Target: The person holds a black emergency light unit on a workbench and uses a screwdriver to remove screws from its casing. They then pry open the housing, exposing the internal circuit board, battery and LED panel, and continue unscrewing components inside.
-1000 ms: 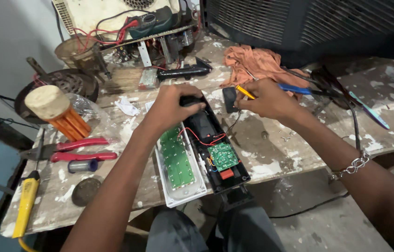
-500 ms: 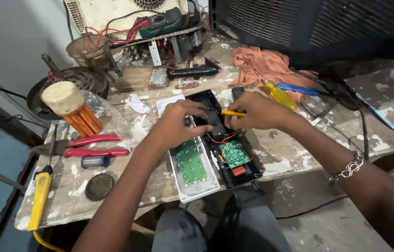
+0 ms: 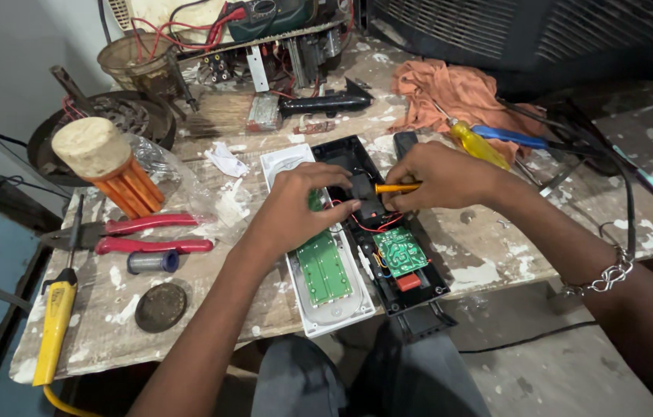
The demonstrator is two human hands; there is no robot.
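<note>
An opened device lies on the worn workbench (image 3: pixel 210 293): a white half (image 3: pixel 338 309) carrying a long green circuit board (image 3: pixel 324 268), and a black half (image 3: pixel 411 287) with a smaller green board (image 3: pixel 401 251) and red wires. My left hand (image 3: pixel 295 208) grips a small black part (image 3: pixel 361 188) over the black half. My right hand (image 3: pixel 442 176) holds a yellow-handled tool (image 3: pixel 397 188), its tip against that black part.
Red-handled pliers (image 3: pixel 145 235), a solder spool (image 3: pixel 153 262), a round dark disc (image 3: pixel 160 306) and a yellow-handled iron (image 3: pixel 54 330) lie at left. An orange finned part (image 3: pixel 114 174) stands behind them. An orange cloth (image 3: pixel 458 91), yellow screwdriver (image 3: pixel 477 144) and blue tool (image 3: pixel 512 137) sit at right.
Both hands have drawn closer together over the black half. The view has shifted, bringing the device nearer the centre.
</note>
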